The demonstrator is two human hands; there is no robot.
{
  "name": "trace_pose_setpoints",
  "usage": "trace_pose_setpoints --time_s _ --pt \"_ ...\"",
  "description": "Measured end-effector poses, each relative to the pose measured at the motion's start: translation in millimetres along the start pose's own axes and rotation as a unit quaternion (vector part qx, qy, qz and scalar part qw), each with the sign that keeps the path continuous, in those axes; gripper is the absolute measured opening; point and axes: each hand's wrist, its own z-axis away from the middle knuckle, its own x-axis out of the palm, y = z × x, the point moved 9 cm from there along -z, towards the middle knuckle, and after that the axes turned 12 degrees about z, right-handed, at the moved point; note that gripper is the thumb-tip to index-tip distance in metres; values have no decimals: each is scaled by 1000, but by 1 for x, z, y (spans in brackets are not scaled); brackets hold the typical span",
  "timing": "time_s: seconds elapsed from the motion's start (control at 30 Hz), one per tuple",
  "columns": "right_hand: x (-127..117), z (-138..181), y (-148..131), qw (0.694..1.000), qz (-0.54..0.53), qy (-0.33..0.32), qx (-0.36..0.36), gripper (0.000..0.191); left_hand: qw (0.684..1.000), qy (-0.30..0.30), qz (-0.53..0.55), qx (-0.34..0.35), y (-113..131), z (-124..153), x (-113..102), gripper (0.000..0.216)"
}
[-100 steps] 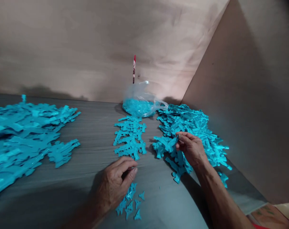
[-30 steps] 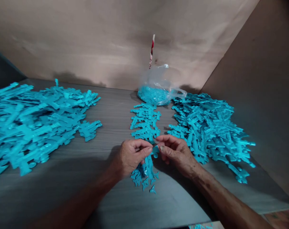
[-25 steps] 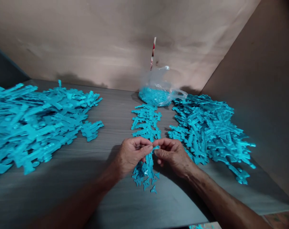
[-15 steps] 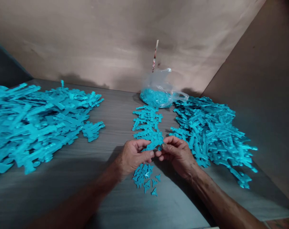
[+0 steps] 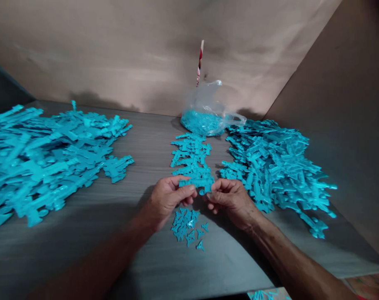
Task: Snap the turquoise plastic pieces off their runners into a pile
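Note:
My left hand pinches one end of a flat turquoise plastic toy gun between thumb and fingers. The fingers of my right hand are closed at its other end, near a small round part. The toy gun lies level between both hands, partly covered by the fingertips. Just beyond it, a stack of similar toy guns runs away from me along the table. Below my hands lies a little heap of small three-pointed turquoise pieces, several of them loose at its right side.
A large pile of turquoise toy guns covers the left of the grey table. Another pile stands at the right. A clear plastic bag with turquoise pieces rests against the back wall, below a narrow printed strip.
My hands have drawn apart, with the left moving a little to the left. The toy gun now shows more fully between them. The view has shifted slightly.

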Motion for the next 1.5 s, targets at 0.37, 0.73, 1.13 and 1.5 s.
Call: trace_pose_setpoints --time_s 0.37,0.73,1.13,1.5 --pt "-8 0 -9 966 242 -33 -86 14 982 142 104 69 18 -6 -34 19" --pt "55 20 -13 781 564 -131 -233 20 985 159 56 45 8 -4 -35 27" --pt "22 8 4 953 259 -102 -118 8 987 150 58 23 -2 -3 -33 27" --pt "10 2 6 999 -15 -37 -21 34 984 171 12 43 -4 1 -29 36"
